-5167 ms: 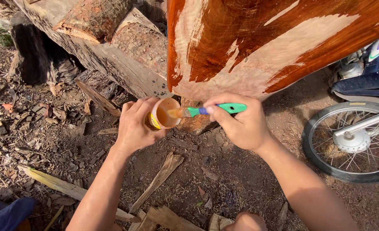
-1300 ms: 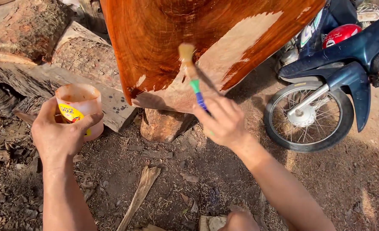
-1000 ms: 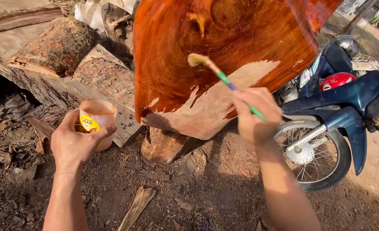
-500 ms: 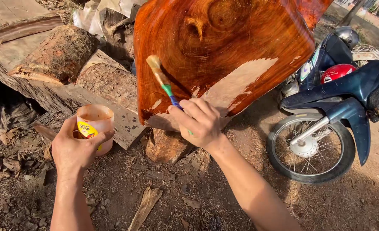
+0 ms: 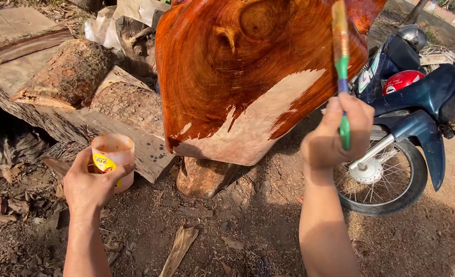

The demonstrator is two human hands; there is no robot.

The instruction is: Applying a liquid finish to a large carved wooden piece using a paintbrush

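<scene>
Head view: the left hand (image 5: pixel 91 185) wraps its fingers around a small translucent plastic cup with a yellow label (image 5: pixel 113 160), upright, low and left of the big orange-glossed wooden slab (image 5: pixel 253 77). The right hand (image 5: pixel 337 134) clenches a green-handled paintbrush (image 5: pixel 341 66), bristles up at the slab's right edge, beside a dark blue motorbike (image 5: pixel 417 118).

Bare dirt ground (image 5: pixel 248 225) lies in hard sunlight, strewn with bark chips and a split wood sliver (image 5: pixel 178 251). Rough sawn logs (image 5: pixel 73 77) are stacked at the upper left, a dark hollow beneath them. On the right stands a dark blue motorbike (image 5: pixel 417 113), its spoked front wheel (image 5: pixel 379 177) on the dirt, a red helmet (image 5: pixel 402 82) resting on it.
</scene>
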